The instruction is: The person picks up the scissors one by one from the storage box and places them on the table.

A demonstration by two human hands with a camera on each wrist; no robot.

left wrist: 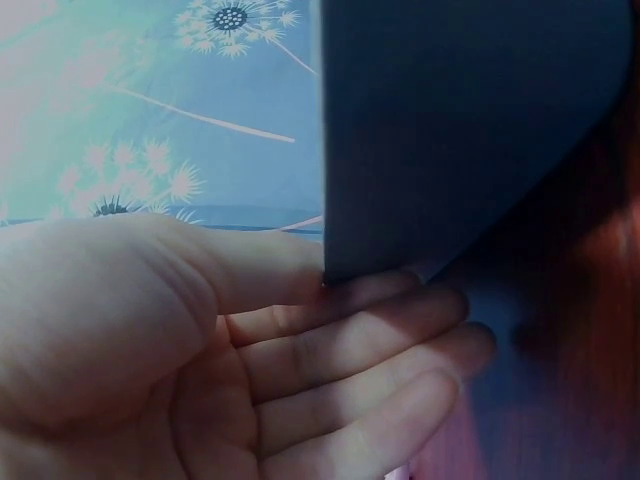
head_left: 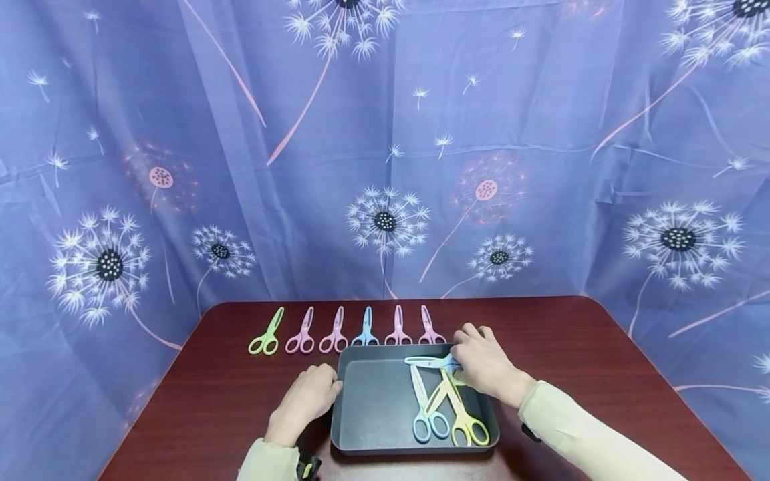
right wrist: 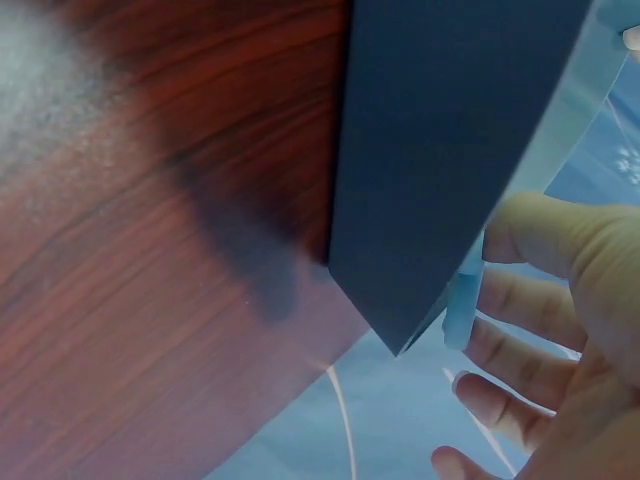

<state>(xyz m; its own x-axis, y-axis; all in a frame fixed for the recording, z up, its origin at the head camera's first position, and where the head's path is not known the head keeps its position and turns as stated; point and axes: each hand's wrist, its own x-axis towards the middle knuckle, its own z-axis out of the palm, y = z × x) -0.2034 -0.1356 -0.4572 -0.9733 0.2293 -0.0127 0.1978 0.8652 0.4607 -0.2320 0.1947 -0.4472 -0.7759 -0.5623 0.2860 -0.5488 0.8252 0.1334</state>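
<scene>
A: What's on the worktop point(head_left: 559, 347)?
B: A dark tray point(head_left: 373, 401), between the two hands: left hand point(head_left: 308, 399) at its nine o'clock, right hand point(head_left: 484, 364) at its two.
A: How are they set?
B: The left grips the tray's wall between thumb and fingers. The right has thumb and fingers narrowed on the handle of some blue scissors point(head_left: 445, 363), blades pointing to nine o'clock.
A: Anything else inside?
B: Toward four o'clock, a second blue pair point(head_left: 424, 403) lies beside a yellow pair point(head_left: 460, 409), which crosses another yellow blade point(head_left: 436, 399).
A: And beyond?
B: A row from ten o'clock to twelve: a green pair point(head_left: 270, 332), two pink pairs point(head_left: 304, 330), one blue, two more pink. The tray's far edge partly hides the last three pairs' handles.
</scene>
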